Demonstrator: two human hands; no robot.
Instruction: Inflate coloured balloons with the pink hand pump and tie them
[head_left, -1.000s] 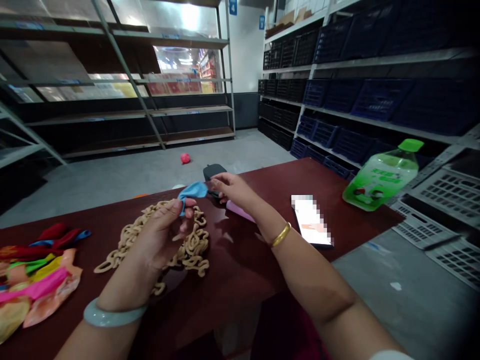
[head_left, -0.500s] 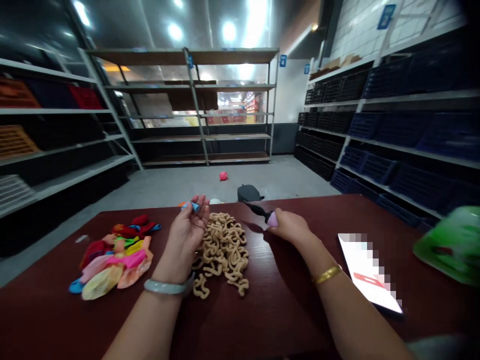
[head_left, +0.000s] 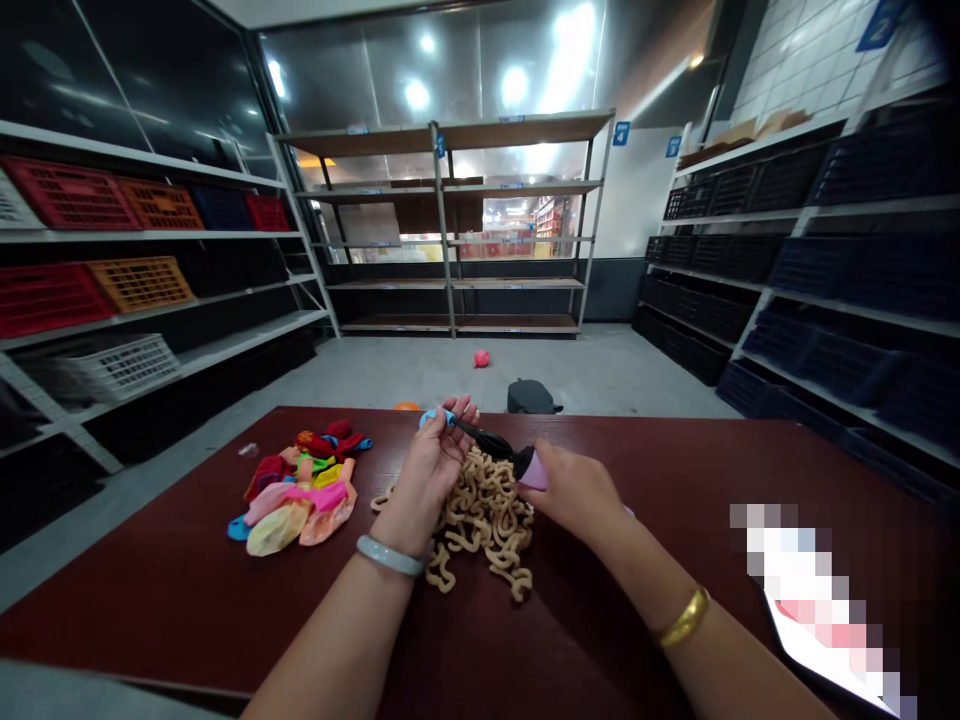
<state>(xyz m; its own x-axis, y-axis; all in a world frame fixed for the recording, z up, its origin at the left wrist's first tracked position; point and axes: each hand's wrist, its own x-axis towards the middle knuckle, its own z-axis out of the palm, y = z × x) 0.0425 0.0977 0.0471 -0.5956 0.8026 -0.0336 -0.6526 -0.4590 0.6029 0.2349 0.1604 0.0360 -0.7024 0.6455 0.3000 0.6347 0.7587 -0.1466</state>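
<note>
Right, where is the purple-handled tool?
In the head view, below centre, the purple-handled tool is in the right hand, its black end by the blue balloon in the left hand.

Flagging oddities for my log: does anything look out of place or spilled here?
A round pink thing, perhaps a ball, lies on the open floor beyond the table, while the balloon pile sits on top. I see no spill.

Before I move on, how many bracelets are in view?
2: a pale bracelet worn just behind the left hand, and a gold bracelet worn just behind the right hand. None seems hidden.
</note>
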